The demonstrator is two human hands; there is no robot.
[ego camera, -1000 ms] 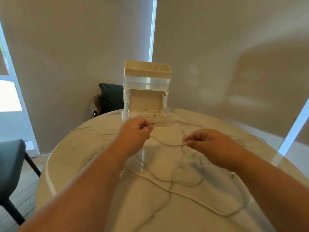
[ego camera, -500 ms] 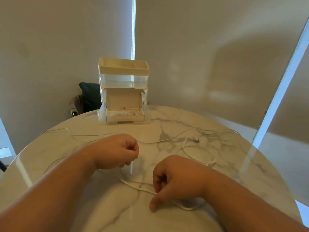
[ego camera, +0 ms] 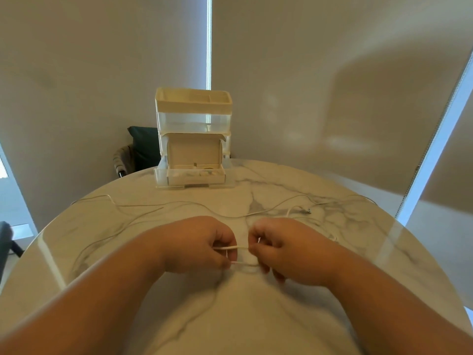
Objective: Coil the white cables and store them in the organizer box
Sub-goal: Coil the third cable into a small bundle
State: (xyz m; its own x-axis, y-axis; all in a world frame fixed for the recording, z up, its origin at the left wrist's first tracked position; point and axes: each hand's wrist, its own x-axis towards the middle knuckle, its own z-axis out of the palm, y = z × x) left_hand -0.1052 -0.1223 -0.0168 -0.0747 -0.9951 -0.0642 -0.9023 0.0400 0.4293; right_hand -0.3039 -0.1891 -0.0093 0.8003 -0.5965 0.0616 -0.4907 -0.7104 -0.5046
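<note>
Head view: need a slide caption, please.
Left hand and right hand pinch a white cable over marble table, organizer box beyond.

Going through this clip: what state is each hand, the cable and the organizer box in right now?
Left hand: grips the thin white cable.
Right hand: pinches the same cable; two short strands run taut between the hands.
Loose white cable lengths: sprawled uncoiled on the round marble table.
Cream and clear plastic organizer box: upright, lower front open.

Round marble table (ego camera: pixel 332 252), dark chair (ego camera: pixel 143 147) behind it, drawn beige blinds (ego camera: pixel 320 73) beyond.
</note>
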